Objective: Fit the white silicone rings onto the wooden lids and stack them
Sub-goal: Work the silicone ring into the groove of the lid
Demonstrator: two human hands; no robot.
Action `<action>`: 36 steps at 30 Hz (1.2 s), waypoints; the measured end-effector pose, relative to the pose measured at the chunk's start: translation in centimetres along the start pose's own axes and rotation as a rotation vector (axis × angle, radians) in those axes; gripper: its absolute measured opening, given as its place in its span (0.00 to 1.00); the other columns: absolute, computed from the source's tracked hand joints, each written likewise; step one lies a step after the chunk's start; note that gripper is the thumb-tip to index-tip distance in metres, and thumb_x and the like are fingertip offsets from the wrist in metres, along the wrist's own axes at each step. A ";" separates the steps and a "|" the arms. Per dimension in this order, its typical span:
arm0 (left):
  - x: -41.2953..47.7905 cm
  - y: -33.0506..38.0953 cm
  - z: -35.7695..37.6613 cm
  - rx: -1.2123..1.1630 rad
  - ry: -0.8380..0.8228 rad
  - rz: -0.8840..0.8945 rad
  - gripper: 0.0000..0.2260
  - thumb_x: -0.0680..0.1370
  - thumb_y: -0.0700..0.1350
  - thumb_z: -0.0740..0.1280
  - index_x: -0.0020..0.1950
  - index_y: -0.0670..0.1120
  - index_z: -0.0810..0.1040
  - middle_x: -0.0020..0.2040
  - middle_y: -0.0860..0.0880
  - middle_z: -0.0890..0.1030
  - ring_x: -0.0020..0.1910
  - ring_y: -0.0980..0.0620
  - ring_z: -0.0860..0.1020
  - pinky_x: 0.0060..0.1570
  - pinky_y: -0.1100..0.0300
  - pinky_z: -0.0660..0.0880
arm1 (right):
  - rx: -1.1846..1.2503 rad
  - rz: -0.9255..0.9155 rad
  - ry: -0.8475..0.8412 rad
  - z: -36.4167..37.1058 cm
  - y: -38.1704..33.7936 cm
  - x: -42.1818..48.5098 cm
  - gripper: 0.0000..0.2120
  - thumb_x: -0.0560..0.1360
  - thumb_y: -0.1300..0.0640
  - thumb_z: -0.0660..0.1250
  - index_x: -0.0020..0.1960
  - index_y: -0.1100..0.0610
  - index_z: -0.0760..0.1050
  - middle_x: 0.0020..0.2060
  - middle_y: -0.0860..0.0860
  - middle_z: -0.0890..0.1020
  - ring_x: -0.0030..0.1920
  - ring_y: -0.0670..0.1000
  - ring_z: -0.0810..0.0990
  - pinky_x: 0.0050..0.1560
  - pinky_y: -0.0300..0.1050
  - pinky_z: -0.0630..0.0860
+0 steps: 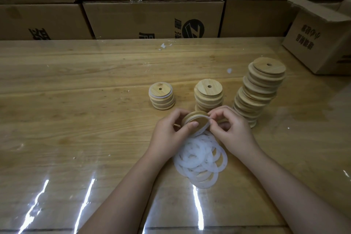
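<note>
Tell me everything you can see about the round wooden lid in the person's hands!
The wooden lid is a round, pale disc, bamboo by its look, held tilted. The left hand grips its left side, thumb pressed on the face. The right hand pinches a white ring at its right rim; the ring shows along the lower edge. The lid is over the pile of loose rings, in front of the middle stack.
</note>
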State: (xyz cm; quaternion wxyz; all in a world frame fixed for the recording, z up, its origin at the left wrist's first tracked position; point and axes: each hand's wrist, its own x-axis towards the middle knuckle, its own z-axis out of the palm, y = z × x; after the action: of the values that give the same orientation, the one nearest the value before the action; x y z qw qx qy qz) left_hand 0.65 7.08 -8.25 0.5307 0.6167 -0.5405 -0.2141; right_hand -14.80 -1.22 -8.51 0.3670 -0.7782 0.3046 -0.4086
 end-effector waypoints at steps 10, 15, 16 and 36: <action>0.1 0.0 0.0 -0.014 0.004 -0.028 0.10 0.73 0.43 0.72 0.45 0.57 0.77 0.40 0.59 0.81 0.39 0.59 0.78 0.40 0.64 0.73 | -0.095 -0.011 -0.016 0.0 0.4 0.1 0.03 0.71 0.67 0.68 0.43 0.61 0.76 0.42 0.50 0.78 0.42 0.44 0.77 0.38 0.31 0.73; 0.1 -0.2 0.0 -0.028 -0.003 -0.041 0.08 0.73 0.42 0.72 0.46 0.55 0.77 0.40 0.56 0.81 0.40 0.58 0.78 0.40 0.65 0.73 | -0.183 -0.021 -0.101 -0.3 0.8 -0.1 0.04 0.72 0.64 0.66 0.44 0.57 0.74 0.41 0.45 0.76 0.40 0.46 0.77 0.39 0.39 0.75; 0.0 -0.2 0.0 -0.038 -0.007 -0.043 0.08 0.73 0.42 0.72 0.46 0.55 0.78 0.40 0.56 0.81 0.40 0.58 0.78 0.40 0.65 0.73 | -0.165 -0.020 -0.110 -0.3 0.8 -0.1 0.05 0.72 0.64 0.66 0.44 0.56 0.74 0.41 0.44 0.76 0.40 0.46 0.77 0.39 0.39 0.75; -0.1 -0.6 0.2 -0.024 0.005 -0.001 0.09 0.73 0.42 0.72 0.49 0.55 0.79 0.42 0.60 0.82 0.42 0.62 0.79 0.43 0.67 0.73 | -0.074 -0.075 -0.037 -0.4 0.1 0.0 0.07 0.70 0.70 0.68 0.41 0.58 0.75 0.43 0.52 0.79 0.43 0.45 0.78 0.40 0.34 0.75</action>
State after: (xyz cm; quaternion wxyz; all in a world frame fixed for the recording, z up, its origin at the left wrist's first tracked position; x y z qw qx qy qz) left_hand 0.75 7.01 -8.85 0.5392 0.6112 -0.5363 -0.2192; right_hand -15.20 -1.40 -8.47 0.3278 -0.8096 0.2832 -0.3960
